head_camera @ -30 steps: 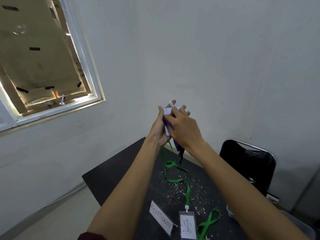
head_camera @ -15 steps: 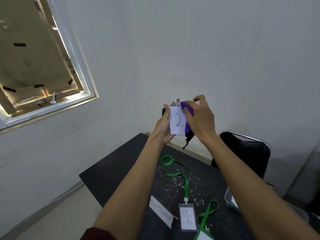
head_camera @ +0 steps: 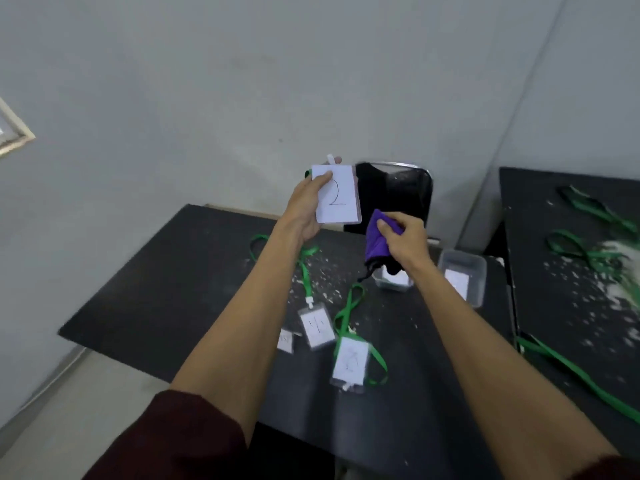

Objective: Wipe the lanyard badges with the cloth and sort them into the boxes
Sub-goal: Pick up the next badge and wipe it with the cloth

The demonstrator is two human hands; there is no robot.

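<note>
My left hand (head_camera: 306, 209) holds up a white badge (head_camera: 337, 199) marked "2", thumb on its face, above the black table (head_camera: 156, 299). Just right of and below it, my right hand (head_camera: 403, 239) grips a bunched purple cloth (head_camera: 377, 240), which is clear of the badge. Two more badges on green lanyards lie on the table, one (head_camera: 317, 327) nearer the middle and one (head_camera: 349, 363) closer to me. Two clear plastic boxes stand at the table's right end, a small one (head_camera: 394, 280) partly behind my right wrist and a larger one (head_camera: 462, 275).
A small paper label (head_camera: 285, 341) lies left of the badges. White crumbs litter the table. A black chair (head_camera: 398, 192) stands behind it. A second black table (head_camera: 571, 289) on the right carries more green lanyards (head_camera: 588, 244) and white debris.
My head has tilted down and right, so the tables and boxes now show. My right hand and the cloth have come off the badge and dropped below it.
</note>
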